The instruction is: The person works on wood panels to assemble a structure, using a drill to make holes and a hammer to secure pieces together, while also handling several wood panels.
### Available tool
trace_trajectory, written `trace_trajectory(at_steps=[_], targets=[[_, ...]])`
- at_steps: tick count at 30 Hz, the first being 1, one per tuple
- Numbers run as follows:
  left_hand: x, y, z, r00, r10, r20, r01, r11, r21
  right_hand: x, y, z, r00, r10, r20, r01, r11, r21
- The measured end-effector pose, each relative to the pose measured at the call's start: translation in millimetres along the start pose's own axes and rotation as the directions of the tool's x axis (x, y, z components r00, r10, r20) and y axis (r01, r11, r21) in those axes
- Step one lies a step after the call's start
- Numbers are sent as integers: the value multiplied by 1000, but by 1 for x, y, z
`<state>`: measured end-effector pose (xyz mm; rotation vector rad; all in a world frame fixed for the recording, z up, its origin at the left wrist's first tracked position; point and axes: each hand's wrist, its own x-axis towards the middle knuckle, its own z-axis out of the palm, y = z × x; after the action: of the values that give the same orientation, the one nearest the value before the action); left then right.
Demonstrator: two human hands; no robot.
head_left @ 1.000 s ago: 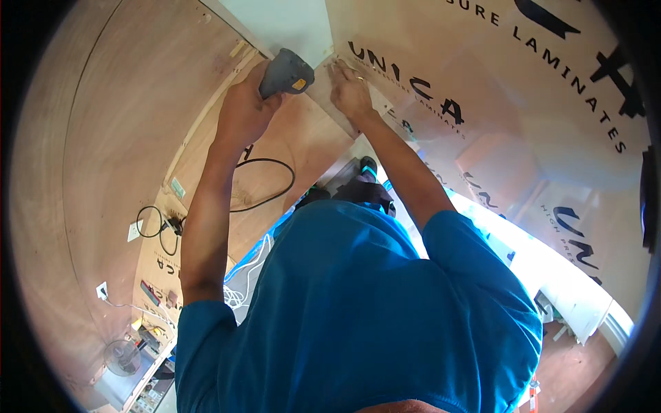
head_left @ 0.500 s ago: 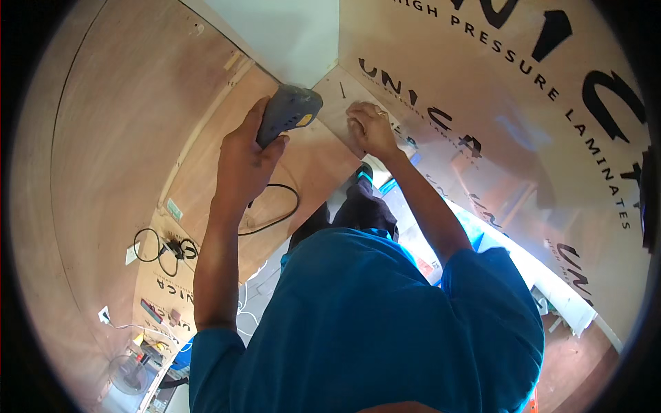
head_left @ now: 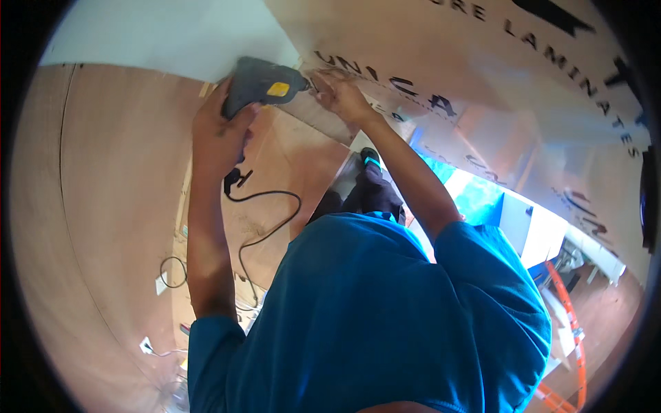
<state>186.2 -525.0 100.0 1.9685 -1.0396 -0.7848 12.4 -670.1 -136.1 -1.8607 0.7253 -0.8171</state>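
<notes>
Swung left since before, left hand [head_left: 219,131] clamping corded drill [head_left: 258,86], right hand [head_left: 342,96] fingers pinching at laminate sheet [head_left: 482,76]; drilling underway, needing steady pressure next.

Person wears a bright blue short-sleeved T-shirt [head_left: 385,316], plain, no print visible, filling the frame from centre toward 6 o'clock. Fabric is smooth with soft folds across the shoulders. Left sleeve [head_left: 210,341] ends with a hemmed edge at 8 o'clock; right sleeve [head_left: 482,251] ends at about 3 o'clock of the shirt, looser, with a rounded cuff. Forearms bare, no watch or bands seen. Left hand [head_left: 219,134] and right hand [head_left: 344,96] bare, no gloves, toward 12 o'clock. Dark trousers [head_left: 368,196] show just above the shirt; a dark shoe with a teal stripe [head_left: 370,158] above them.
</notes>
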Motion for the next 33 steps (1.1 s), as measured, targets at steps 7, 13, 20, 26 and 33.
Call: trace_trajectory(at_steps=[7,13,20,26,33], targets=[[-53,4,-33,983,-177,-49,160,957,-242,-28,-5,-5,823,411,392,-565,519,642],[-85,-26,-46,982,-181,-58,145,911,-387,-41,-11,9,798,386,463,-602,483,636],[-106,-37,-47,982,-177,-67,134,902,-410,-54,-27,13,790,374,486,-610,552,568],[-111,-45,-50,984,-167,-61,123,888,-442,-58,-24,14,818,380,431,-574,566,591],[-105,-34,-35,977,-199,-79,144,883,-446,-59,-3,37,822,449,349,-547,456,702]])
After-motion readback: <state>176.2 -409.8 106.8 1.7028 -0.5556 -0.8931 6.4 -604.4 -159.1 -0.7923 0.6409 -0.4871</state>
